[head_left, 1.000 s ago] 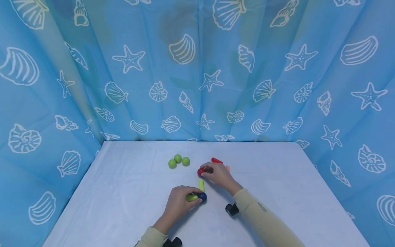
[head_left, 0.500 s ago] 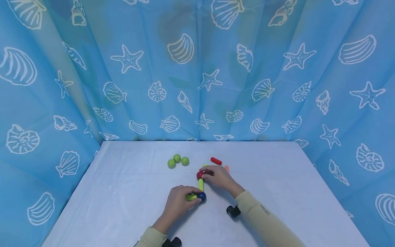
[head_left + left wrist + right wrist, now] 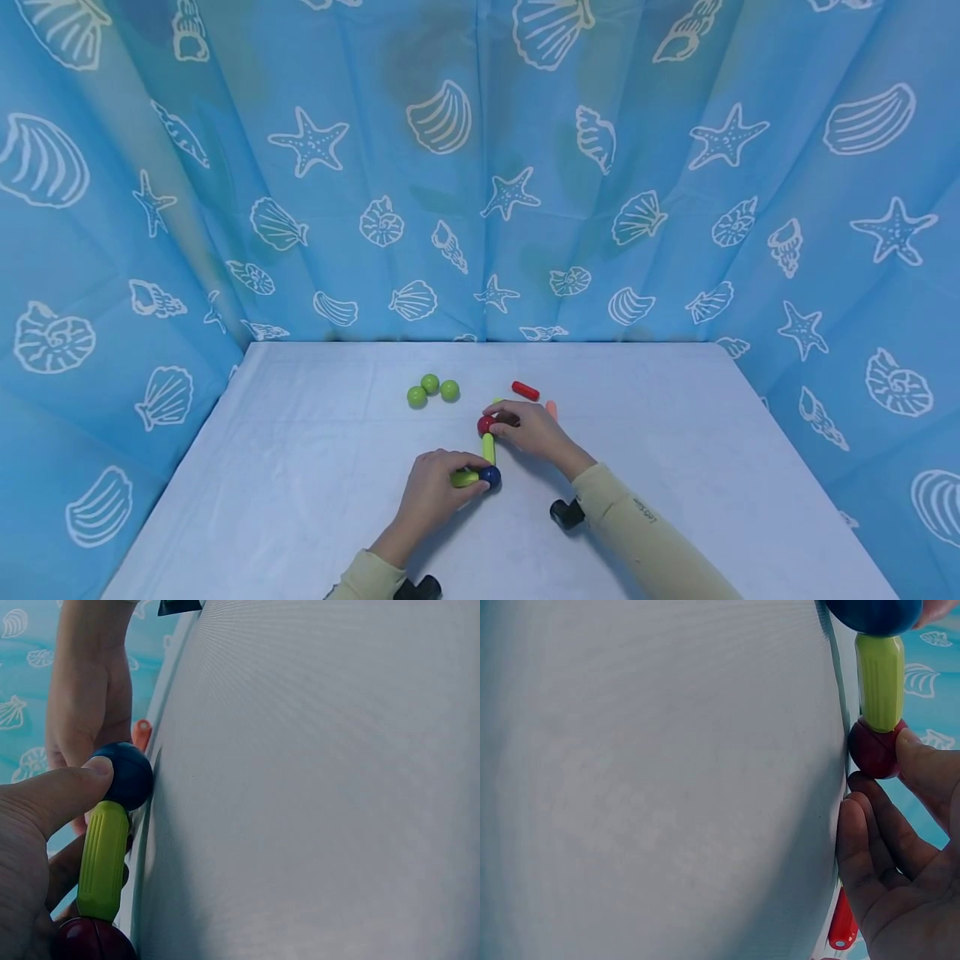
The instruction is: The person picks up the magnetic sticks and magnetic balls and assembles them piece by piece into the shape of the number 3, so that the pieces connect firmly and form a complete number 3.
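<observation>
My left hand (image 3: 441, 487) pinches a dark blue ball (image 3: 491, 477), its thumb (image 3: 71, 786) pressed on the ball. From that ball a ribbed yellow-green rod (image 3: 103, 859) runs back under the left hand to a dark red ball (image 3: 94, 943), hidden in the head view. A second yellow-green rod (image 3: 880, 682) spans from the blue ball to another red ball (image 3: 874, 750). My right hand (image 3: 531, 429) grips this red ball between thumb and fingers. Beyond the right fingers shows a bit of yellow-green (image 3: 498, 401), mostly covered by the hand.
Three light green balls (image 3: 431, 390) lie together farther back on the white table (image 3: 322, 433). A red rod (image 3: 526, 390) and an orange rod (image 3: 552, 409) lie behind the right hand. A blue curtain (image 3: 480, 183) with shell prints hangs past the table's back edge.
Over the first half second my right hand brings the red ball slightly toward me, onto the end of the yellow-green rod, uncovering more of the red rod. Since then both hands stay in place.
</observation>
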`<state>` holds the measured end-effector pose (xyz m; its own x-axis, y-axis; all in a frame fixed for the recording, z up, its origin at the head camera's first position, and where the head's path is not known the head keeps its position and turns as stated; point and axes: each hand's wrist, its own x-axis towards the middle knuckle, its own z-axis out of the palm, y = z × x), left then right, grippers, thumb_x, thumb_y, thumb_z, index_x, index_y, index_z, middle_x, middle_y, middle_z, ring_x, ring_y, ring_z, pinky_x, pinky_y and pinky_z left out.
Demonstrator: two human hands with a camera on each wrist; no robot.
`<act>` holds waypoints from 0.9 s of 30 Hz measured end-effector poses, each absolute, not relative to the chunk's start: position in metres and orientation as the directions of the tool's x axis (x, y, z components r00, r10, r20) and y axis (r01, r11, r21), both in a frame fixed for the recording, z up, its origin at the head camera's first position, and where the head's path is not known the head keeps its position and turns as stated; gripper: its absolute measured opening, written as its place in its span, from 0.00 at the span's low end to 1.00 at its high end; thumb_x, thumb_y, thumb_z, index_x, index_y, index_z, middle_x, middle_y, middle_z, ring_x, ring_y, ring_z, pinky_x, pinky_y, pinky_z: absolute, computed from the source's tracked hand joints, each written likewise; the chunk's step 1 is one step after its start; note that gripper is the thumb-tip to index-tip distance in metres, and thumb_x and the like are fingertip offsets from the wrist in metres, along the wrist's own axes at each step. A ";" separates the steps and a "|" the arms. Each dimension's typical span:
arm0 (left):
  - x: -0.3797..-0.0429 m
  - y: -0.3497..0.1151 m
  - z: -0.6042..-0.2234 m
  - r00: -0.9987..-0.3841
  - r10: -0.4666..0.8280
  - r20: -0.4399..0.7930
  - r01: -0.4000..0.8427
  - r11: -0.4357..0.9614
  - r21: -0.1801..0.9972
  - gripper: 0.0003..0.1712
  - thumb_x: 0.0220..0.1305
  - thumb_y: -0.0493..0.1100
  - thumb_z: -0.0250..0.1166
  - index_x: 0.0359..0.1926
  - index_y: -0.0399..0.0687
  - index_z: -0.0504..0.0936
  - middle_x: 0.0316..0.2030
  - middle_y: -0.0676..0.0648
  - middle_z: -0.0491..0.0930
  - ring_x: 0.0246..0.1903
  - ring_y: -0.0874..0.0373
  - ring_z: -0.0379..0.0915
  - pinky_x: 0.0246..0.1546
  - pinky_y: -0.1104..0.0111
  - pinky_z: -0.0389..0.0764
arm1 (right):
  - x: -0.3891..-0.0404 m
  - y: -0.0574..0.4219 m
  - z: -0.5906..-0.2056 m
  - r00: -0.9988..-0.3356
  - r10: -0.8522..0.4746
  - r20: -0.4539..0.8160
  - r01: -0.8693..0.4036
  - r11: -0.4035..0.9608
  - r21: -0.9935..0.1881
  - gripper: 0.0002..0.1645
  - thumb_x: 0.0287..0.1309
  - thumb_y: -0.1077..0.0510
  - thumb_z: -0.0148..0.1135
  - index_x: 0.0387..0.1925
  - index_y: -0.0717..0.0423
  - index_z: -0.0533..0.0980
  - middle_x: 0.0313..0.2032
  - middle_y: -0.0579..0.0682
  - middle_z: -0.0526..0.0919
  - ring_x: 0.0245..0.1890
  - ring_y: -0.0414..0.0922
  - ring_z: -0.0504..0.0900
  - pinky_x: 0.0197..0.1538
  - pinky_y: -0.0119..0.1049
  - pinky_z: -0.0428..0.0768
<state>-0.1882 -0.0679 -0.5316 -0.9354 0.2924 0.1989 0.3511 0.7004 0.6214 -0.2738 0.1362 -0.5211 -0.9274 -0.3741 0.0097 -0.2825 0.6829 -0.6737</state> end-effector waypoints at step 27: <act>-0.190 -0.069 -0.533 -0.944 0.294 0.153 0.322 0.708 0.628 0.14 0.60 0.52 0.75 0.48 0.64 0.90 0.44 0.61 0.87 0.44 0.62 0.78 0.50 0.55 0.74 | -0.274 0.138 -0.519 -0.926 -0.377 0.004 -0.281 0.685 -0.672 0.18 0.67 0.52 0.67 0.57 0.42 0.81 0.47 0.43 0.86 0.49 0.44 0.83 0.54 0.43 0.82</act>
<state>-0.1898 -0.0686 -0.5325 -0.9435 0.2940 0.1526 0.3223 0.7084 0.6279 -0.2743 0.1381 -0.5194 -0.9263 -0.3769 0.0040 -0.2815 0.6846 -0.6723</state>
